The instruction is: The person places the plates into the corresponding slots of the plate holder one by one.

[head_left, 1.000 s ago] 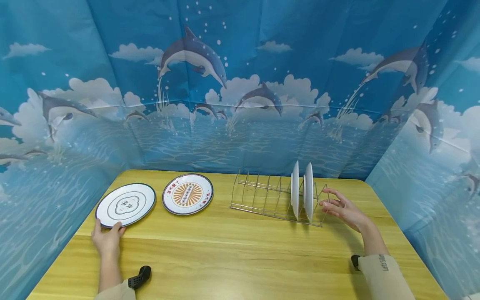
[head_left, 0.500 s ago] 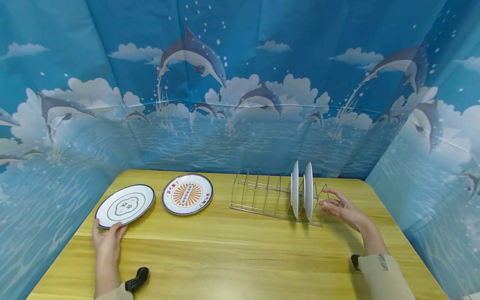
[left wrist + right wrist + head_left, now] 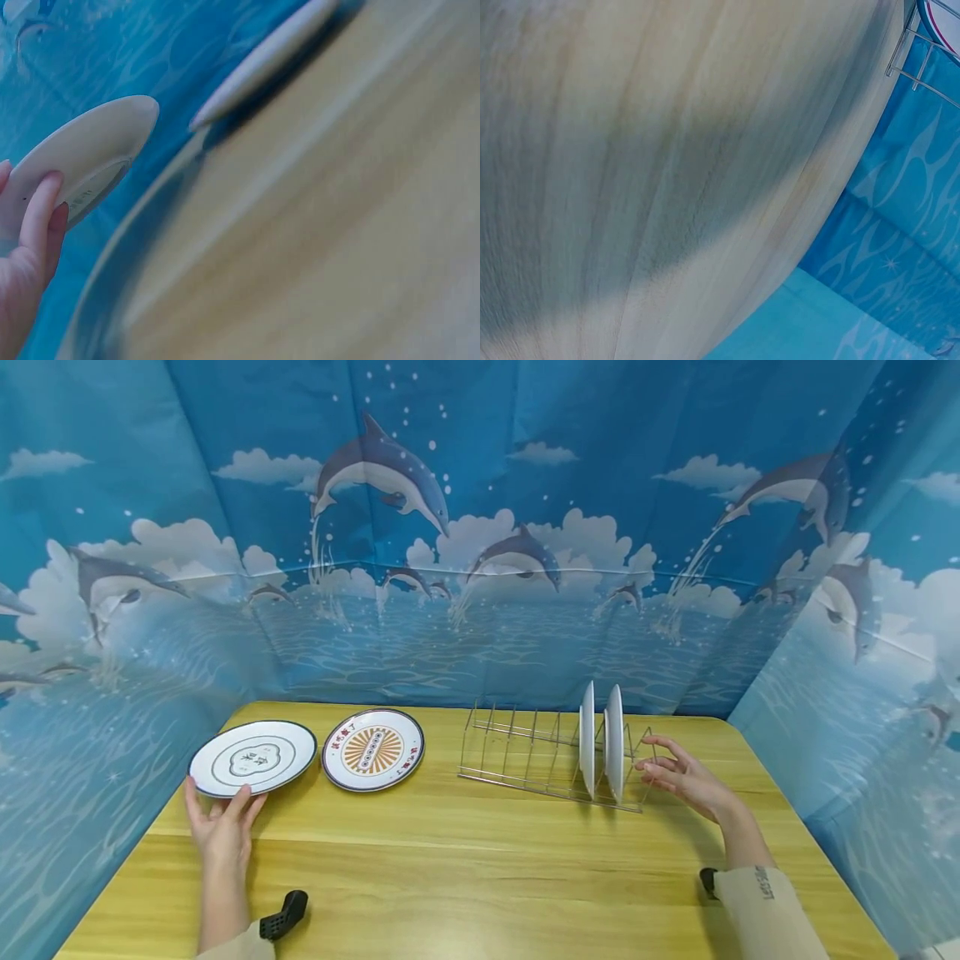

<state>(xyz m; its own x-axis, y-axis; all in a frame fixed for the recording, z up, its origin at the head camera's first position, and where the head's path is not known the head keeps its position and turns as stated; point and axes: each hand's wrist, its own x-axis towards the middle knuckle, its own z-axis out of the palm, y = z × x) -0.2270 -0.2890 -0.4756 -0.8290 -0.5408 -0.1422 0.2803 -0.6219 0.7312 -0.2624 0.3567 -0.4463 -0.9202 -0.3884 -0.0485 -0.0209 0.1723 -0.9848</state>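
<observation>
My left hand (image 3: 222,839) grips the near edge of a white plate (image 3: 251,760) with a dark rim and a grey flower-shaped emblem, thumb at its rim and fingers beneath. In the left wrist view the plate's underside (image 3: 90,142) shows, raised over the table. A second plate (image 3: 372,749), printed with an orange sunburst and red characters, lies to its right. My right hand (image 3: 690,781) holds the right end of a wire dish rack (image 3: 517,785); that hand is outside the right wrist view. Two white plates, one (image 3: 587,739) left of the other (image 3: 614,743), stand upright in the rack.
Everything is on a yellow wood-grain table (image 3: 480,877). A blue dolphin-print curtain (image 3: 480,635) hangs close behind its back edge and along both sides. The rack's slots left of the upright plates hold nothing.
My left hand has raised the emblem plate off the table, and the plate now sits slightly higher and tilted. The right hand stays at the rack's end; the other plates have not moved.
</observation>
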